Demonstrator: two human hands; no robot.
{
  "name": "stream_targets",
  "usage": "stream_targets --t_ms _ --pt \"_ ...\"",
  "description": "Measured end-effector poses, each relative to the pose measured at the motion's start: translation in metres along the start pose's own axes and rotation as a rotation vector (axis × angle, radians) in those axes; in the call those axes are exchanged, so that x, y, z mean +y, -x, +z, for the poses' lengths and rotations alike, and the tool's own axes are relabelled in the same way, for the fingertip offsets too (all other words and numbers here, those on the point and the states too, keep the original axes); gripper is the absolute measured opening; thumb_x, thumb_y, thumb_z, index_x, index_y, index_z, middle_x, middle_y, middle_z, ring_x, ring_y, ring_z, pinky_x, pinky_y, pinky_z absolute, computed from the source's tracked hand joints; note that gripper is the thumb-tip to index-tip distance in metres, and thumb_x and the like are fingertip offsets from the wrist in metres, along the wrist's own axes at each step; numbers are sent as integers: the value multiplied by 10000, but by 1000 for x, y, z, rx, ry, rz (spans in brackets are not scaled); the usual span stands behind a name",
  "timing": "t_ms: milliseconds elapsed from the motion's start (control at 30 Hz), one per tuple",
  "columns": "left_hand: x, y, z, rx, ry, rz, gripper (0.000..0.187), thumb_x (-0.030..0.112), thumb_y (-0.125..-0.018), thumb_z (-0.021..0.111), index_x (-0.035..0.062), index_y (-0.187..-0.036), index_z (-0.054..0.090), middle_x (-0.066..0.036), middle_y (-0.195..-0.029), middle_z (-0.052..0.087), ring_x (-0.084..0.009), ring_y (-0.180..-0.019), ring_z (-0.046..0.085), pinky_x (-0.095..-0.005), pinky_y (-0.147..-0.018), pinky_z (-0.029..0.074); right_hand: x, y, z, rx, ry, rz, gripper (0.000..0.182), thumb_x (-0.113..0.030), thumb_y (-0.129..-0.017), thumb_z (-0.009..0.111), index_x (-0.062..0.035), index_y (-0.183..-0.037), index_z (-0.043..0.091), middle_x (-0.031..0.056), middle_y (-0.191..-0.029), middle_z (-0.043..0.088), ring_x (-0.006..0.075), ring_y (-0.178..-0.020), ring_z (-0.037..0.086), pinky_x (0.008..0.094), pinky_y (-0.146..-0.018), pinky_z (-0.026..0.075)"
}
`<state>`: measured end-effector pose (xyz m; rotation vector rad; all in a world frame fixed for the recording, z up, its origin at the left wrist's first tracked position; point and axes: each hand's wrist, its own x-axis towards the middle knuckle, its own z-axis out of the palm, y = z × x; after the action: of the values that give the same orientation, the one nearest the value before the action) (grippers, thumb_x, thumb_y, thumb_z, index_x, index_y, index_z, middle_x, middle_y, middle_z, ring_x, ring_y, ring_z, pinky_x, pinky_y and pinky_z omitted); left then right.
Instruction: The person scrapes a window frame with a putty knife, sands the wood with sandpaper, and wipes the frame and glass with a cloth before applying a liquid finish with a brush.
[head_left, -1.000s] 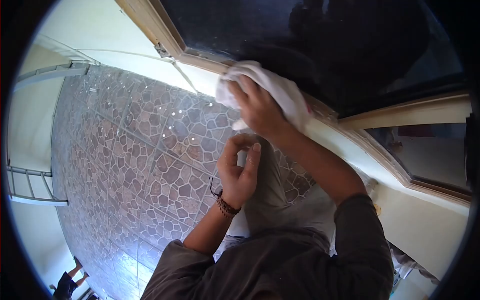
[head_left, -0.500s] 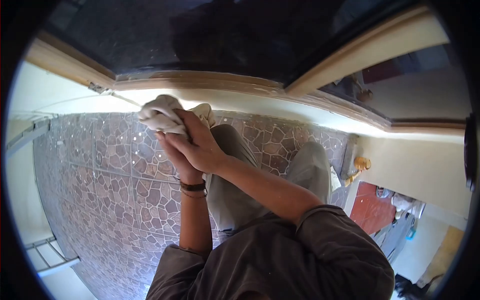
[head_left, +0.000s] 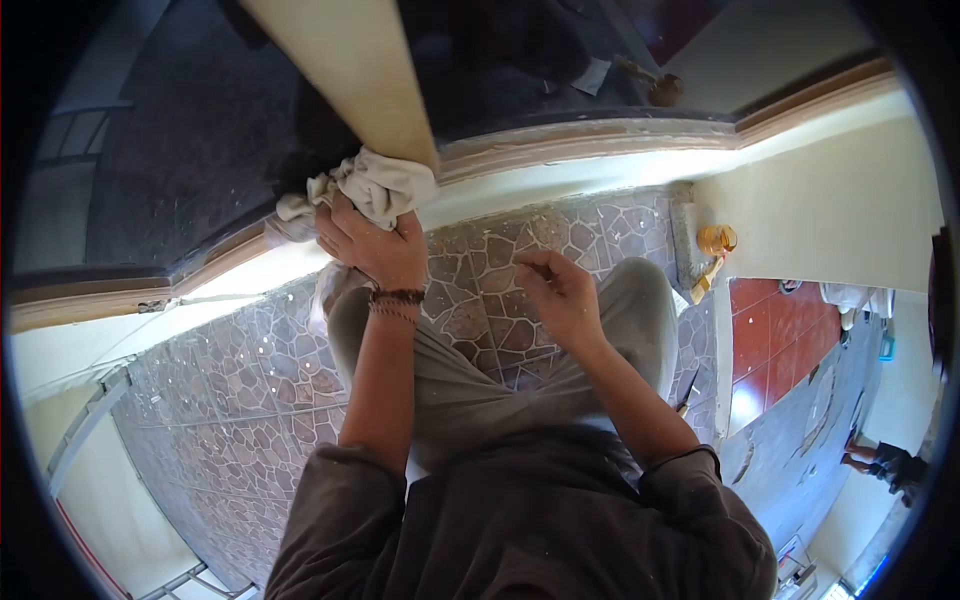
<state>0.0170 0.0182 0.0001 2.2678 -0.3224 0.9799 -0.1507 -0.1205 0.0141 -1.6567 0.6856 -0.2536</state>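
My left hand (head_left: 372,248) is closed on a bunched, off-white cloth (head_left: 383,185). The cloth presses against the wooden window frame (head_left: 590,138) where a pale upright post (head_left: 350,60) meets it. Over my lap, between the knees, my right hand (head_left: 562,300) hovers with loosely curled fingers, slightly apart and holding nothing I can see. Another pale cloth (head_left: 333,288) is partly hidden beside my left knee.
Dark glass fills the window above the sill. To my right stand an amber container (head_left: 716,239) and a paintbrush (head_left: 708,278). Stone-patterned floor tiles (head_left: 240,400) lie below, with a metal ladder (head_left: 85,430) at left. Another person (head_left: 890,465) is at far right.
Both hands were together on the cloth, below the sill. My left hand now has the cloth up on the frame, and my right hand has let go and moved right. The view has shifted right.
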Motion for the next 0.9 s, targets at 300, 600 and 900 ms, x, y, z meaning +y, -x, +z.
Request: stream_targets --t_ms 300,600,900 --pt "95 52 -41 -972 233 101 404 193 -701 771 70 -1051 611 -137 -974 624 -375 -906 618 -465 -767 501 -33 35 -98 -230 175 17 259 -136 -865 692 -31 -1101 673 104 -778 703 181 -700 687 311 -674 528" --pt "182 -4 48 -538 152 947 357 256 -702 726 131 -1002 577 -79 -933 541 -249 -857 592 -394 -737 467 -16 54 -189 -35 505 -243 399 -164 -808 760 -47 -1166 631 156 -971 692 302 -867 677 398 -767 531" --pt "66 12 2 -1068 -526 1038 185 202 -845 575 108 -1003 589 -84 -951 553 -250 -933 586 -382 -833 445 -7 147 -268 310 307 45 461 -28 -758 768 -10 -1199 635 96 -900 695 160 -814 650 295 -776 497"
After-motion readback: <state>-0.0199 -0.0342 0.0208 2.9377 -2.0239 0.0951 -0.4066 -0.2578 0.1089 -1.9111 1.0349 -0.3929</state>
